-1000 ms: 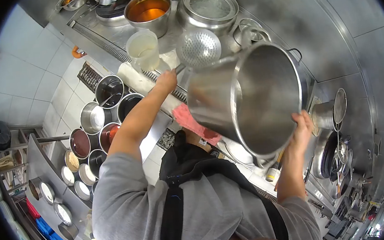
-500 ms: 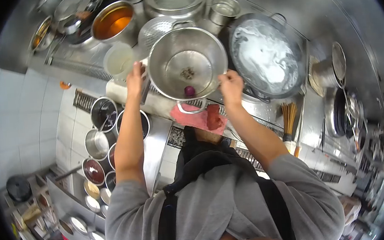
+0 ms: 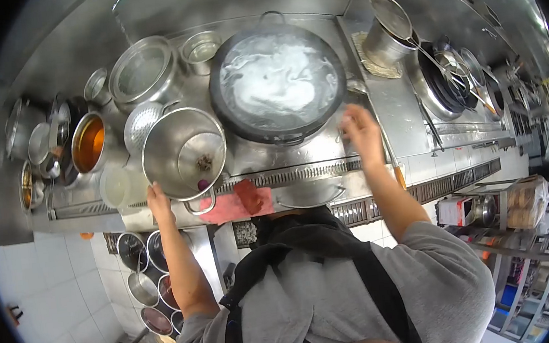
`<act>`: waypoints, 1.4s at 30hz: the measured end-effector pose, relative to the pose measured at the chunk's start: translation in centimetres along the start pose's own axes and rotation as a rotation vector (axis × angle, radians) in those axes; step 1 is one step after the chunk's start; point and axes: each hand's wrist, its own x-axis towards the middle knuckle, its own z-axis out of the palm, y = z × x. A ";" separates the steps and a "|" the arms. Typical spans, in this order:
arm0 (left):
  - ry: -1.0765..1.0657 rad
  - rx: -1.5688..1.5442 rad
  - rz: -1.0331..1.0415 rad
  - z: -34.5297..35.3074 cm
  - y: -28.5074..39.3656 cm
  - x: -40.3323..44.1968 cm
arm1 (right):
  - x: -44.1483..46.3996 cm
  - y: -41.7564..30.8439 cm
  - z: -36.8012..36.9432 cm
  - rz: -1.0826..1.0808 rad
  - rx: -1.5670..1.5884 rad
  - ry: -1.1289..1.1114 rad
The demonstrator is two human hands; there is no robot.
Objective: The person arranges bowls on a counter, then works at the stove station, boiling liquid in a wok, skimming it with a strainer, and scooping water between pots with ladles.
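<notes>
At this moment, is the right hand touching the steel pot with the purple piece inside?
No, the right hand is beside the wide pan of whitish liquid, apart from the steel pot.

R hand [image 3: 362, 132] off pot [image 3: 171, 144] rim, now nr wok [image 3: 278, 83]

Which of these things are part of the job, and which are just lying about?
Seemingly in the job:
steel pot, left hand at its rim
dark bits and small purple thing inside it
wok of white liquid, near the right hand

Probably just lying about:
pot of amber liquid
perforated skimmer
translucent plastic container
pink cloth
</notes>
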 end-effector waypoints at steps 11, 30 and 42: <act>0.360 -0.060 -0.118 0.2 -1.2 -7.8 | 26.5 10.0 -34.4 -0.282 -1.239 0.348; -0.576 0.355 -0.237 7.7 -13.9 -34.9 | 24.7 13.2 -18.6 0.019 -0.065 0.087; -0.253 -0.254 -1.043 8.5 -23.6 -34.4 | 11.8 6.3 -12.4 0.019 -0.483 -0.366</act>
